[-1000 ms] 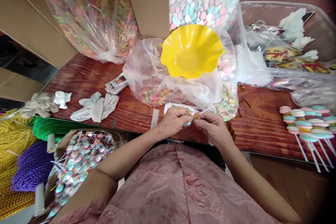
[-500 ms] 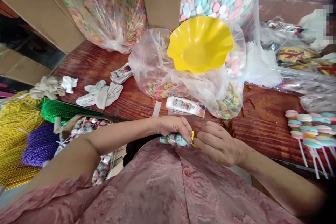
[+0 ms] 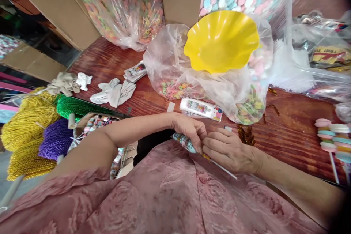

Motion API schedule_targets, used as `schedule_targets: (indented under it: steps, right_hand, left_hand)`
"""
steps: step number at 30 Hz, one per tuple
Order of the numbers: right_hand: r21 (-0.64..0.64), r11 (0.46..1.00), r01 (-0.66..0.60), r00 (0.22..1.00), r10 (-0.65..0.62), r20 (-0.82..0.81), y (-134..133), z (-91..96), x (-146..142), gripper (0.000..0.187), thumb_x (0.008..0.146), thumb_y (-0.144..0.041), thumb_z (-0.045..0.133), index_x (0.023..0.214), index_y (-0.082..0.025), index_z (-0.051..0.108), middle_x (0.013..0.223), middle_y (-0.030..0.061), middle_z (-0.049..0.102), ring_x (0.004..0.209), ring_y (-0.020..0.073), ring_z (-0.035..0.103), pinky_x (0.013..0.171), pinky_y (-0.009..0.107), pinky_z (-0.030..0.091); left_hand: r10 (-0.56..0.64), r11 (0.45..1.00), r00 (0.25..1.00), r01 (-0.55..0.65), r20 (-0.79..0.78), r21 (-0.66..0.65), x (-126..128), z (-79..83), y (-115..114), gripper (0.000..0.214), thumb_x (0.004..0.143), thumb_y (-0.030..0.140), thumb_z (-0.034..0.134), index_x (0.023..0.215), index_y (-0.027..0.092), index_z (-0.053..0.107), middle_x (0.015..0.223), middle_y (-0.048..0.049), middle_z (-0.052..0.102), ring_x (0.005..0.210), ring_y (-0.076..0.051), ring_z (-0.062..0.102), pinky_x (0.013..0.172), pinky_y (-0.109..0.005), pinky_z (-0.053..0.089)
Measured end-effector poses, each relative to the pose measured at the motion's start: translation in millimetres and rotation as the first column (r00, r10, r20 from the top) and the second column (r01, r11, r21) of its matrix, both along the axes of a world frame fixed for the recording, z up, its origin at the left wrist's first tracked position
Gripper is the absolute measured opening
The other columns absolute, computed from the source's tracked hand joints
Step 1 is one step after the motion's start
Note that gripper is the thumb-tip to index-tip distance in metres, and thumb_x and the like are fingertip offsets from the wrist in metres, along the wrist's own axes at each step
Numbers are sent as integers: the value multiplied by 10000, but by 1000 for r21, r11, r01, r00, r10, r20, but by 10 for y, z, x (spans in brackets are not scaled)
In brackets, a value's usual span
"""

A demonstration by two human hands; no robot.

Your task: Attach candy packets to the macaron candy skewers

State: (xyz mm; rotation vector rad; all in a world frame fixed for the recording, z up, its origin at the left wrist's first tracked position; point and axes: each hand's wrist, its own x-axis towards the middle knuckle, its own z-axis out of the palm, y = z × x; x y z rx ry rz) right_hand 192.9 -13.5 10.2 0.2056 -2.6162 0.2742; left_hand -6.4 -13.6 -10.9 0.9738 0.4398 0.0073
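Note:
My left hand [image 3: 190, 128] is closed around the neck of a wrapped candy skewer [image 3: 183, 142], a row of pale blue and pink sweets in clear printed film. The skewer lies slantwise in front of my body. Its white stick [image 3: 226, 170] comes out below my right hand [image 3: 231, 150]. That hand is closed at the wrapper's neck, its fingertips meeting those of the left. A bit of gold twist tie [image 3: 205, 156] shows between the hands; its ends are hidden by the fingers.
Beyond the hands lie printed wrappers [image 3: 201, 109], loose gold twist ties [image 3: 246, 134] and a yellow wavy bowl [image 3: 222, 42] on bagged candies. Finished-looking candy skewers [image 3: 325, 135] stand at right. Fabric gloves [image 3: 113, 92] and cord bundles [image 3: 24, 135] are at left.
My right hand has closed in against the left at the wrapper's neck, and the white stick now shows beneath it. The skewer has tilted more. The whole view has shifted a little.

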Motion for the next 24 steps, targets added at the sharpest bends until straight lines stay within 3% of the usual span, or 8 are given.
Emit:
schedule_targets:
  steps: [3,6,10,12,14,17,21,24]
  right_hand:
    - [-21,996,84,996,-84,19,-10,50,-14,220,963,-110,402,909,-192,599,898,55,665,844,176,562,720,353,374]
    - [-7,991,136,987,-135,84,-6,42,-25,207,954,-112,416,884,-192,593,805,38,637,735,160,526,699,355,347]
    - [-14,968,250,965,-249,78,161,37,-68,201,932,-135,402,822,-195,559,742,42,588,692,171,492,664,345,352]
    - [-103,932,348,937,-348,17,299,118,-100,199,936,-168,393,796,-206,528,721,38,568,675,170,488,630,329,356]
    - [-262,864,429,892,-452,-29,388,242,-133,184,945,-196,413,794,-213,515,706,22,557,658,157,492,614,311,365]
    - [-525,720,453,840,-543,-20,345,359,-195,160,936,-211,465,790,-217,530,687,-4,550,636,135,498,607,286,384]
    - [-711,577,402,877,-466,118,193,229,-285,203,920,-220,482,721,-215,518,629,-29,516,572,118,467,533,251,365]
    - [-633,630,450,826,-563,27,237,106,-329,189,913,-211,498,724,-211,507,630,-23,518,581,121,472,559,256,374]
  left_hand:
    - [-21,985,998,31,-60,171,-184,80,204,247,487,338,912,633,208,762,591,-13,699,525,-176,613,476,-277,493]
    - [44,883,978,57,-203,466,-383,433,349,201,518,326,879,635,220,754,577,-3,678,554,-169,599,521,-263,465]
    - [391,366,916,-70,-85,928,-342,1118,83,60,682,278,768,702,240,727,769,-40,689,788,-209,609,745,-312,466]
    - [324,187,945,-107,41,976,-201,1242,-153,97,753,252,697,658,247,680,790,-61,680,797,-209,600,772,-327,467]
    - [128,93,991,-42,30,995,-84,1126,-270,88,772,254,674,686,240,662,830,-73,681,799,-211,603,767,-337,482]
    - [319,40,945,-86,68,995,-82,766,-102,105,838,228,587,819,204,686,878,-97,676,895,-232,624,827,-364,506]
    - [685,-88,540,-605,489,792,-283,578,208,250,947,311,513,1087,214,696,1181,-95,678,1145,-227,600,999,-401,472]
    - [763,-48,397,-752,510,657,-352,581,157,300,905,358,618,1169,234,690,1270,-75,649,1227,-214,566,1056,-379,437]
